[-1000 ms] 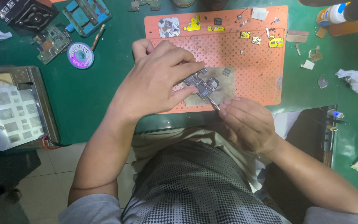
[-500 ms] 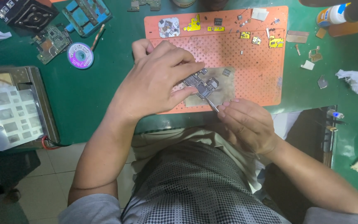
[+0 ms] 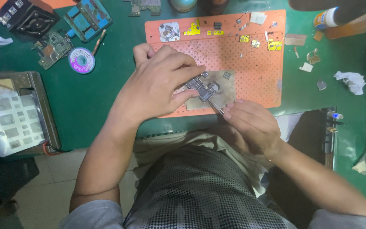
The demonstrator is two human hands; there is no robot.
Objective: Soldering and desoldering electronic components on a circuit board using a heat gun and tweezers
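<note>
Left hand (image 3: 159,87) clamped on circuit board (image 3: 202,87) at orange mat (image 3: 255,63) centre; right hand (image 3: 250,123) pinching tweezers (image 3: 216,108) just below the board.

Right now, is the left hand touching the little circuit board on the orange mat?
Touching. The head view shows the left hand pinching the circuit board between fingertips and thumb, with no gap, on the orange mat.

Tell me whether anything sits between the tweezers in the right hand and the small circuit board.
Nothing visible does. The tweezers in the right hand already reach the circuit board, which the left hand pins from the other side.
</note>
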